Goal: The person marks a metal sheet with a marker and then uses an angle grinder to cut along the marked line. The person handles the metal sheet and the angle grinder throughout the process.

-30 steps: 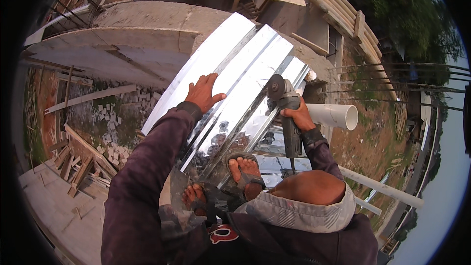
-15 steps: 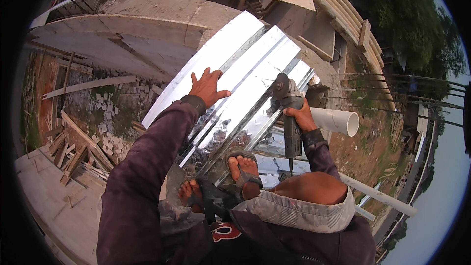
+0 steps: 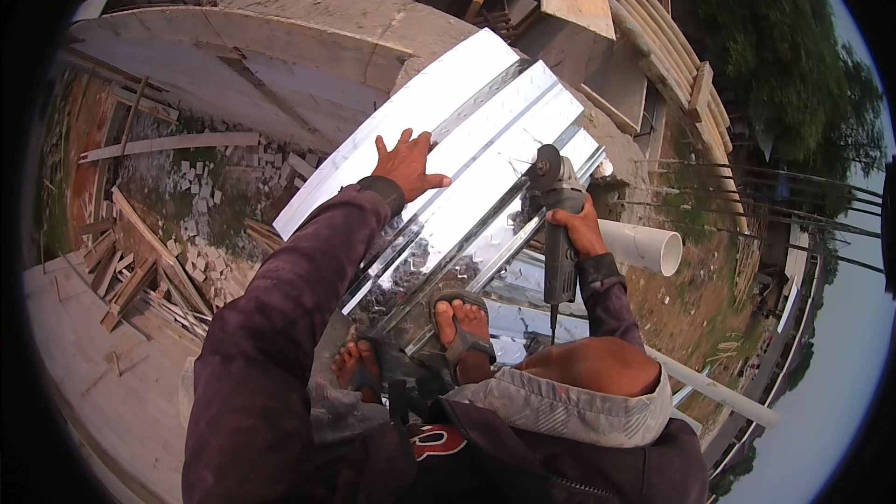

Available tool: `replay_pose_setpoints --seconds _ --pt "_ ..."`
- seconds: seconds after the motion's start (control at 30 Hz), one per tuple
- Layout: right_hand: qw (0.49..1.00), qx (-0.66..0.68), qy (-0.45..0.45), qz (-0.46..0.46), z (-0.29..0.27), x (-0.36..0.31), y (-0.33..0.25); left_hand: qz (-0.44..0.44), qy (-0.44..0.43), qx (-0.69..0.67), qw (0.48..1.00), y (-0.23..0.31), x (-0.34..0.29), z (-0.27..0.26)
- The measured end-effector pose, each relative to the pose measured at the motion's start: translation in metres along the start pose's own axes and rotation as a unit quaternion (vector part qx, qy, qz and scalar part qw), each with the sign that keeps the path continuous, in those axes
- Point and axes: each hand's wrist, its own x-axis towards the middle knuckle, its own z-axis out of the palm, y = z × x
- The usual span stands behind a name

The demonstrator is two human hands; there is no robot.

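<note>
A shiny ribbed metal sheet (image 3: 504,131) lies slanted in front of me, with dark grime on its near part. My left hand (image 3: 408,168) rests on it with spread fingers and holds nothing. In my right hand (image 3: 579,227) is a grey angle grinder (image 3: 558,241), its fingers wrapped round the body. The grinder's round disc (image 3: 545,166) is at the sheet's right-hand part; whether it touches the metal I cannot tell. From the grinder's lower end a dark cord runs down toward my knee. My sandalled foot (image 3: 464,331) is at the sheet's near end.
A white plastic pipe (image 3: 644,247) sticks out right of my right hand. Beyond the sheet runs a rough concrete ledge (image 3: 345,9). Lower ground with broken rubble (image 3: 201,191) and loose planks (image 3: 140,289) lies to the left. Cables (image 3: 793,191) cross at the right.
The whole view has shifted slightly, so the sheet and both hands appear a little further right. My left hand stays flat on the sheet, and my right hand still holds the angle grinder.
</note>
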Motion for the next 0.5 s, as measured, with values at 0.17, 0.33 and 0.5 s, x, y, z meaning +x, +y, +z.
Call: replay_pose_setpoints --seconds 0.17,0.33,0.5 --pt "1.000 0.009 -0.003 -0.003 0.000 0.002 -0.002 -0.003 0.000 -0.004 1.000 0.000 0.000 0.002" --pt "1.000 0.008 -0.009 0.003 0.002 0.002 -0.008 -0.008 -0.012 -0.009 1.000 -0.001 0.000 0.000" --pt "1.000 0.006 -0.015 0.016 0.002 0.002 -0.011 -0.007 -0.005 -0.008 1.000 -0.001 -0.001 0.000"
